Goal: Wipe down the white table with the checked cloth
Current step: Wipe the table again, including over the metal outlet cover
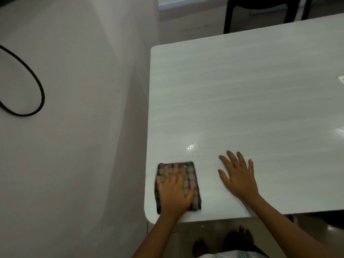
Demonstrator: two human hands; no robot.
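Note:
The white table (251,94) fills the right side of the view. A folded dark checked cloth (191,174) lies flat near the table's near left corner. My left hand (174,192) presses down on the cloth with straight, spread fingers and covers most of it. My right hand (238,175) rests flat on the bare tabletop to the right of the cloth, fingers spread, touching no object. A glossy wet patch (190,148) shines just beyond the cloth.
A pale wall runs along the table's left edge, with a black cable loop (40,90) on it. A dark chair (258,13) stands behind the far edge. A small white object (341,80) lies at the right border. My bare feet (240,237) show below the table.

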